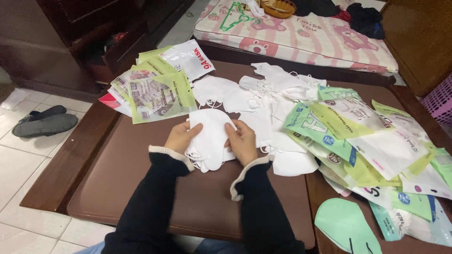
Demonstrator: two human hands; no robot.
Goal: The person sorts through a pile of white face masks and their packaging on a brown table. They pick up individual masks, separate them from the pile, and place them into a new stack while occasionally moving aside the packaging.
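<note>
So I'm looking down at a brown padded table top and both my hands are closing around a small stack of white face masks, which is sitting near the middle of the pad, just in front of me. My left hand is gripping the stack's left edge with the thumb pressing on top, and my right hand is clamping the right edge the same way, so neither hand is free. Just behind the stack, a loose heap of white masks is spreading toward the far edge. To the left of that heap, a pile of flat pouches is fanning out, mostly yellow-green with clear windows, one white pouch with red lettering lying on top at the back and a red corner poking out at the left. On my right, a much bigger mess of green, yellow-green and white pouches is covering the wooden table, with blue round labels here and there. A mint-green mask-shaped piece is lying near the bottom right corner.
</note>
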